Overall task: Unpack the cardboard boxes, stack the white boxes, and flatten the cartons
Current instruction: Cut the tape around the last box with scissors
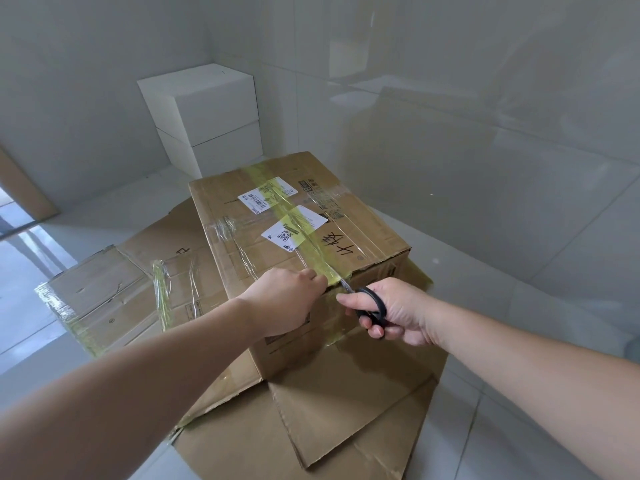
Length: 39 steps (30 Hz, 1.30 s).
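pale tiled floor [519, 289] under flattened cartons [114, 296], with two stacked white boxes [207, 123] in the corner

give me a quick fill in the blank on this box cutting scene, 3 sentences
1. The right hand holds black ____.
2. The blades meet the ____ tape at the near edge of the carton, where the left hand rests.
3. ____ white boxes stand stacked in the corner.

Missing words: scissors; yellow; two

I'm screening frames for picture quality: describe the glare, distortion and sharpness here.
Head view: wide-angle bending curves the wall lines and stretches both forearms; the glossy tiled wall mirrors the room; clear tape on the brown cardboard box glints; the black-handled scissors and white labels stay sharp.
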### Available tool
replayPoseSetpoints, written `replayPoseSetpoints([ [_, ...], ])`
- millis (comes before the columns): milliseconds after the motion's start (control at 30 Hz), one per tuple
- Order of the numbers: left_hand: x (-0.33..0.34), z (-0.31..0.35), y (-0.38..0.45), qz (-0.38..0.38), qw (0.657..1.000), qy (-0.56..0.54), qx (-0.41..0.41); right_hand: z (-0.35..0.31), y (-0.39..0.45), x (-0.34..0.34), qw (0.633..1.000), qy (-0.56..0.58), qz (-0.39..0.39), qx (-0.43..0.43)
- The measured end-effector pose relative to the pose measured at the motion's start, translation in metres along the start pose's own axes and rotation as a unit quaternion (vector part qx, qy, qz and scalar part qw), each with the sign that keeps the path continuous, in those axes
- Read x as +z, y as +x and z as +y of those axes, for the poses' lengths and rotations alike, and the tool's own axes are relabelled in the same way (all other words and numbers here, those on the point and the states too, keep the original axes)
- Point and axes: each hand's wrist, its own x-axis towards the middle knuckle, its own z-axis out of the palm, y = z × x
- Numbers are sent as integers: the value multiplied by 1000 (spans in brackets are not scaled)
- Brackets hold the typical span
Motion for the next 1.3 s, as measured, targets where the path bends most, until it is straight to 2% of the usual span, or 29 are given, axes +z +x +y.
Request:
replayPoseSetpoints([
  [133, -2, 2, -2, 4, 1000, -11, 0, 4, -3, 3, 1000, 0, 16, -25],
  [300, -6, 5, -5, 7, 1000, -16, 4, -14, -7, -1, 1000, 0, -11, 25],
  [600, -5, 16, -11, -4, 1000, -13, 7, -14, -5, 3, 999, -25, -10, 37],
  [833, -2, 26, -15, -20, 999, -22, 16, 5, -6, 3, 997, -60, 29, -29],
  [1067, -9, 46, -20, -40, 998, -32, 34, -20, -11, -17, 994, -79, -44, 64],
  [1300, -11, 47, -21, -45, 998, -32, 36, -27, 0, -13, 992, -79, -53, 87],
])
